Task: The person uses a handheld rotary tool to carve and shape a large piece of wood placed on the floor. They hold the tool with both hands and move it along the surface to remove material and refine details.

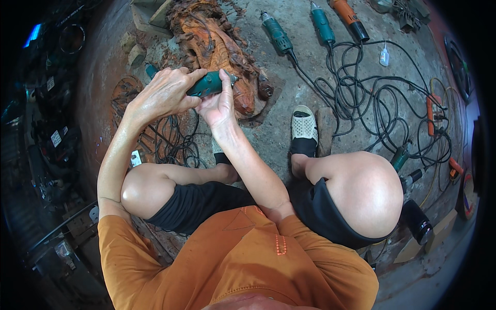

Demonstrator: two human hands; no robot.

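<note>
A green die grinder [206,84] lies sideways between my two hands, its metal nose pointing right. My left hand [165,92] grips the body from the left, covering its rear part. Around the front end closes my right hand [219,106], thumb raised beside the nose and fingers underneath, partly hidden. A green end [151,71] shows beyond my left hand; I cannot tell whether it belongs to the same tool. Just past the hands, a reddish-brown carved piece of wood [227,57] rests on the floor.
Two green grinders [277,33] [322,25] and an orange power tool [349,18] lie far right. Tangled black cables [356,88] run to an orange power strip [433,114]. A small white bottle [384,57] and wood blocks [136,55] are on the floor.
</note>
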